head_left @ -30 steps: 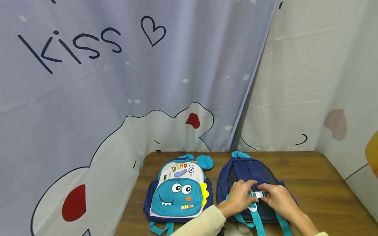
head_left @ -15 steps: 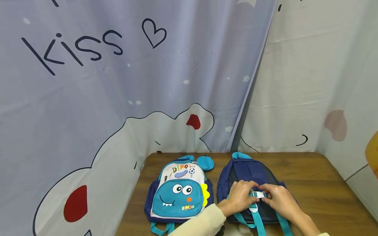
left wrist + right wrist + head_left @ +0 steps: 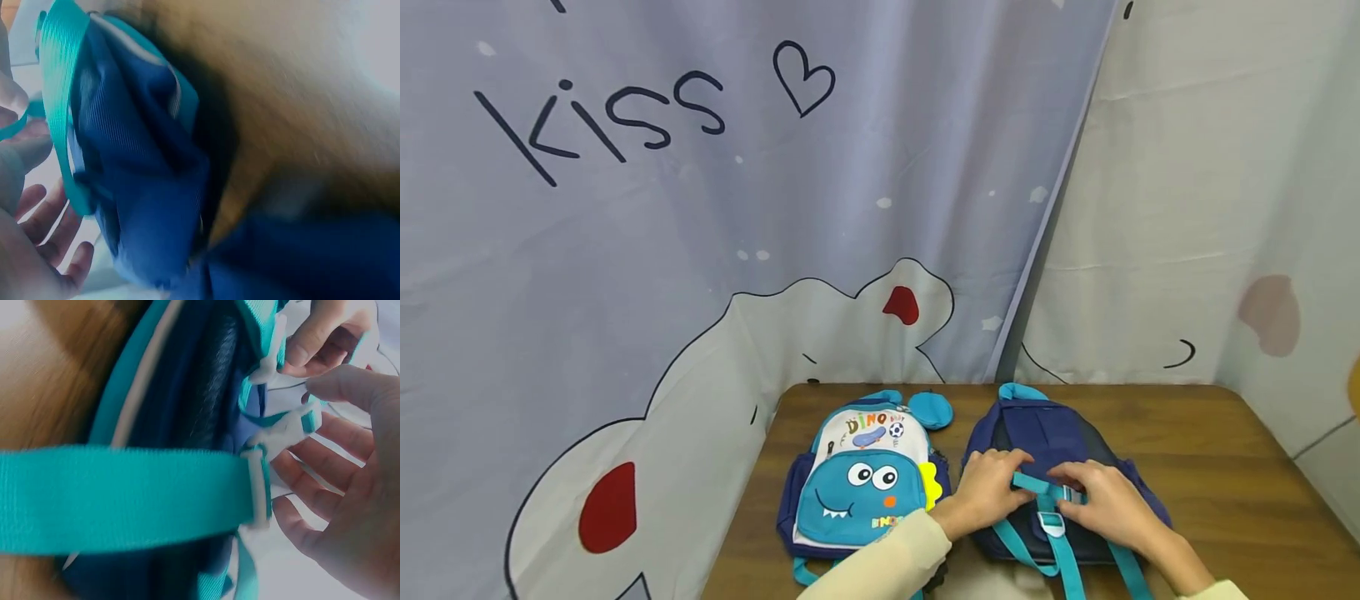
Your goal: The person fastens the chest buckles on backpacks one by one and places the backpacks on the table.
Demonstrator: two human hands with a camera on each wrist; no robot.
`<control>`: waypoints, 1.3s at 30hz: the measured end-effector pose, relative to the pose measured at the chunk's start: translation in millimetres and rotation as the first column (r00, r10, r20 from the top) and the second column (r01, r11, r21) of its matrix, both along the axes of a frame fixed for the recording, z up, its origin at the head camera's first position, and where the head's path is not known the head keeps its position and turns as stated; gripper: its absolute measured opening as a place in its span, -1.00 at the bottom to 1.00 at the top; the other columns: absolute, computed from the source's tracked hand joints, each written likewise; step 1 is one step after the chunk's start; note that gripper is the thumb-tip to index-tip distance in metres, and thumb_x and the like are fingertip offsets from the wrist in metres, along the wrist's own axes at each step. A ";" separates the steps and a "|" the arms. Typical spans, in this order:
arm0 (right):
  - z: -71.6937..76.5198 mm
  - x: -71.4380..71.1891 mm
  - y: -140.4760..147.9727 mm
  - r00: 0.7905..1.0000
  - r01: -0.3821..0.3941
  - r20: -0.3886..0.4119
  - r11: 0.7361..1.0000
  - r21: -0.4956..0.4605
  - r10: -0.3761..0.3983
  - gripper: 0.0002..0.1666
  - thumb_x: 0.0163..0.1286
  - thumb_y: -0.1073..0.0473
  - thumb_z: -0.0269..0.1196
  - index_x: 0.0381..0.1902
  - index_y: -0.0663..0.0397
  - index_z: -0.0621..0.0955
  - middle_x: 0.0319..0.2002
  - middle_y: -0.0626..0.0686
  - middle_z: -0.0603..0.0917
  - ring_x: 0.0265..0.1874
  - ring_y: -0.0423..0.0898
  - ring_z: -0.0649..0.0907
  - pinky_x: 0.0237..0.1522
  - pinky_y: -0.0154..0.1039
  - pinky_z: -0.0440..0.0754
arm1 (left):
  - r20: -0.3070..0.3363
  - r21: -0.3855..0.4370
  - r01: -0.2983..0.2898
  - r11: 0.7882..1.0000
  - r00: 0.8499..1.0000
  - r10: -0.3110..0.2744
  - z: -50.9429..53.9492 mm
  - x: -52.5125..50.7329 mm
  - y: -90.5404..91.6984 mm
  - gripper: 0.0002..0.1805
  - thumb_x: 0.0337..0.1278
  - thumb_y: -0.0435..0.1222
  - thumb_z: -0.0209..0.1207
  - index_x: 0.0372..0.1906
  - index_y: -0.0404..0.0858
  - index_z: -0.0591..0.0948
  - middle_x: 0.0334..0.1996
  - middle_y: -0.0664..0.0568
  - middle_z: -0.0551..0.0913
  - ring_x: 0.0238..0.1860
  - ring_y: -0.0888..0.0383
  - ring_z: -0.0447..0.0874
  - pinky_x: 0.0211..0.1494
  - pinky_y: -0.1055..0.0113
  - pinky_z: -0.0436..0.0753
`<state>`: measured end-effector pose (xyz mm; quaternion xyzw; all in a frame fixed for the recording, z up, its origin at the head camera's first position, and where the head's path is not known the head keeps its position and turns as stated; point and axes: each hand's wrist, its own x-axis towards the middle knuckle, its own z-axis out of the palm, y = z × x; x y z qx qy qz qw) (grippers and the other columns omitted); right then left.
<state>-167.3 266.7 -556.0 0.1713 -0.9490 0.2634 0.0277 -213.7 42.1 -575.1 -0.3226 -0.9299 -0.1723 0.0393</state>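
Webbing (image 3: 1030,483) in pinch of left hand (image 3: 987,490), white buckle (image 3: 284,432) in pinch of right hand (image 3: 1107,504), above navy backpack (image 3: 1048,432), beside dinosaur backpack (image 3: 850,497) on brown table (image 3: 1225,483).

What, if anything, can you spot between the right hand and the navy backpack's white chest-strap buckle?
Nothing visible: the right hand is at the white chest-strap buckle, and the wide turquoise shoulder strap lies to one side.
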 end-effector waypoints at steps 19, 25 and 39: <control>1.4 -25.8 -72.9 0.984 -0.158 -0.098 0.981 -0.113 0.147 -0.72 0.38 0.07 0.47 0.00 -0.01 0.79 -0.19 -0.15 0.81 -0.20 -0.19 0.74 -0.16 -0.20 0.69 | -0.076 -0.086 -0.068 0.994 0.995 0.061 11.0 -28.6 -55.3 -0.59 0.26 -0.09 0.46 0.18 0.03 0.70 -0.31 0.29 0.69 -0.24 0.31 0.62 -0.18 0.36 0.35; -1.6 -26.8 -94.7 0.992 -0.124 -0.044 0.987 -0.097 0.120 -0.77 0.42 0.00 0.44 -0.03 -0.12 0.79 -0.26 -0.33 0.74 -0.23 -0.29 0.68 -0.05 -0.05 0.62 | -0.082 -0.131 -0.073 0.989 0.995 0.063 11.2 -40.3 -66.7 -0.73 0.37 -0.23 0.36 0.11 -0.01 0.74 -0.21 0.20 0.77 -0.16 0.18 0.70 -0.18 0.31 0.40; -9.3 -26.7 -129.4 0.993 -0.112 0.033 0.992 -0.060 0.114 -0.60 0.40 -0.08 0.44 0.07 -0.01 0.76 -0.21 -0.15 0.77 -0.17 -0.12 0.63 -0.08 -0.01 0.48 | 0.088 -0.329 -0.035 0.944 0.994 0.068 19.4 -66.2 -87.0 -0.57 0.27 -0.37 0.39 0.16 0.10 0.73 0.02 0.18 0.76 0.12 0.09 0.63 0.28 -0.07 0.57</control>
